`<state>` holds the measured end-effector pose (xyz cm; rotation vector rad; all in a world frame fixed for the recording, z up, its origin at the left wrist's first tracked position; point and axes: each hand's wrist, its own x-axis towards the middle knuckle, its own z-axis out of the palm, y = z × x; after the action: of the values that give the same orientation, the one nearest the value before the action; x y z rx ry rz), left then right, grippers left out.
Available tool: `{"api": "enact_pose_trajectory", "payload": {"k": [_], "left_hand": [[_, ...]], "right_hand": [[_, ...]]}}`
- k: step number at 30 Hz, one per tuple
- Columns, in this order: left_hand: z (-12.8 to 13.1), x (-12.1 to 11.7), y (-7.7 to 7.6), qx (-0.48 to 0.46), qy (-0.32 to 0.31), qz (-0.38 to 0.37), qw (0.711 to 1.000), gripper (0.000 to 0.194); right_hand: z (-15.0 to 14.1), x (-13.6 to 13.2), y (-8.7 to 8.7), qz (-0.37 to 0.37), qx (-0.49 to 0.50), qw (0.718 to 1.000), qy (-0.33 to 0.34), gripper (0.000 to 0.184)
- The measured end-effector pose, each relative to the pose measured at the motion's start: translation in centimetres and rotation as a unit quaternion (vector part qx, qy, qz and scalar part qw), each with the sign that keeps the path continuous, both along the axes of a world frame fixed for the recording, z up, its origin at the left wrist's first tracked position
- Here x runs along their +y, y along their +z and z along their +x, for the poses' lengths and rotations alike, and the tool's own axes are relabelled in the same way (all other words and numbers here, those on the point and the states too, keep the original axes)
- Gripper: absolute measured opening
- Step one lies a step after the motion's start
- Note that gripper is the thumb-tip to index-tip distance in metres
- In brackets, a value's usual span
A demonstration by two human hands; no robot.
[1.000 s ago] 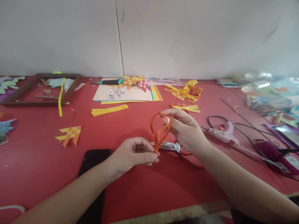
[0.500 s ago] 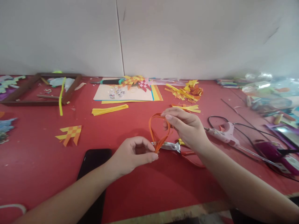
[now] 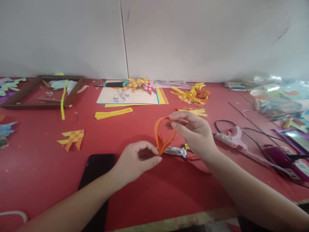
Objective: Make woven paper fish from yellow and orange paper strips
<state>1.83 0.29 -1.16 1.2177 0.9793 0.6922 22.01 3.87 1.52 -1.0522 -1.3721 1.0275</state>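
Over the red table [image 3: 36,174], my left hand [image 3: 136,161] pinches the lower joined ends of several orange paper strips [image 3: 160,137] bent into a loop. My right hand [image 3: 193,133] pinches the top of that loop, fingers closed on the strips. Scissors [image 3: 178,151] with orange handles lie on the table just behind the loop, partly hidden under my right hand. A black phone [image 3: 95,180] lies beneath my left forearm.
A woven yellow-orange paper fish [image 3: 71,139] lies at left. Yellow strips [image 3: 113,113], paper sheets [image 3: 131,96] with more woven fish, and scrap piles [image 3: 191,93] sit farther back. A wooden frame [image 3: 41,93] stands at back left. A pink glue gun [image 3: 230,137] with cable lies at right.
The loop has narrowed a little as my right hand slid its pinch along the top of the strips. My left hand has kept its pinch in place.
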Motion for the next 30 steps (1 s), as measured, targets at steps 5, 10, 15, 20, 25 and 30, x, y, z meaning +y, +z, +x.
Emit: {"api": "enact_pose_trajectory", "payload": {"k": [5, 10, 15, 20, 25, 30], "left_hand": [[0.2, -0.3, -0.2, 0.029, 0.008, 0.029, 0.999, 0.013], [0.4, -0.4, 0.2, 0.085, 0.001, 0.103, 0.991, 0.008], [0.3, -0.4, 0.1, 0.100, 0.004, 0.114, 0.988, 0.008], [0.2, -0.4, -0.1, 0.087, 0.017, 0.104, 0.991, 0.010], [0.3, -0.3, 0.0, 0.072, 0.017, 0.056, 0.996, 0.014], [0.2, 0.0, 0.5, 0.035, -0.008, 0.025, 0.999, 0.023]], "right_hand": [[-0.2, -0.2, 0.2, 0.053, -0.059, 0.996, -0.041, 0.009], [0.2, -0.2, 0.5, 0.073, -0.121, 0.989, -0.047, 0.009], [0.3, -0.2, 0.9, 0.063, -0.109, 0.989, -0.074, 0.015], [0.3, -0.1, 1.5, 0.083, -0.131, 0.982, -0.112, 0.018], [0.3, 0.5, 1.9, 0.016, -0.109, 0.990, -0.085, 0.009], [-0.4, 1.0, 2.9, 0.028, -0.114, 0.992, -0.047, 0.006]]}}
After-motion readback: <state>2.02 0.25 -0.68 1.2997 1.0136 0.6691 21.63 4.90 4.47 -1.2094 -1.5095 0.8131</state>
